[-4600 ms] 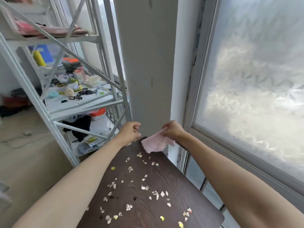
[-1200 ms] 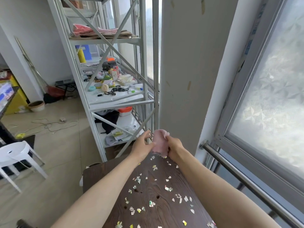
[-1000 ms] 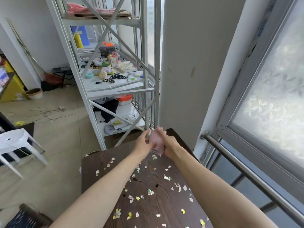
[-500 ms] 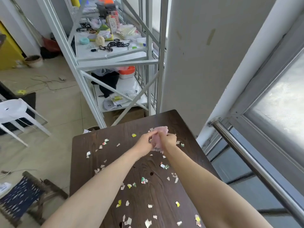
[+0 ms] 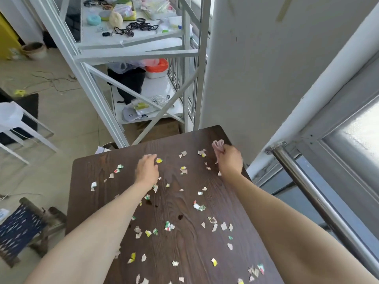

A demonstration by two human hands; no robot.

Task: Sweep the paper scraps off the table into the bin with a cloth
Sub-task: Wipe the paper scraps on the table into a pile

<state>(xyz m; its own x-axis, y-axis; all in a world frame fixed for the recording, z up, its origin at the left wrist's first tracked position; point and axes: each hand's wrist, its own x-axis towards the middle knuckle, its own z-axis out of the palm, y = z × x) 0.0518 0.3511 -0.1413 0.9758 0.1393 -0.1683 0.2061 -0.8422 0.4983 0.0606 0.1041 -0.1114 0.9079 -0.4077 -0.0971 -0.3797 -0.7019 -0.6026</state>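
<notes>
A dark wooden table [image 5: 184,201] is strewn with several small paper scraps [image 5: 196,206], white, yellow and green. My right hand [image 5: 229,162] is shut on a bunched pink cloth [image 5: 217,144] near the table's far right corner, the cloth sticking out beyond my fingers. My left hand [image 5: 146,171] lies palm down on the table at the far middle, fingers loosely apart, holding nothing, with scraps around it. Beyond the table's far left edge a dark round rim [image 5: 107,145] peeks out, possibly the bin; most of it is hidden.
A white metal shelf rack [image 5: 131,56] with clutter stands beyond the table. A pillar [image 5: 256,68] and a window with a steel rail [image 5: 320,201] line the right side. A white plastic stool [image 5: 14,121] and a patterned low stool [image 5: 20,228] stand at the left.
My hands have parted: the left let go of the cloth and dropped to the table at the left, the right carried the bunched cloth right. The view has tilted down.
</notes>
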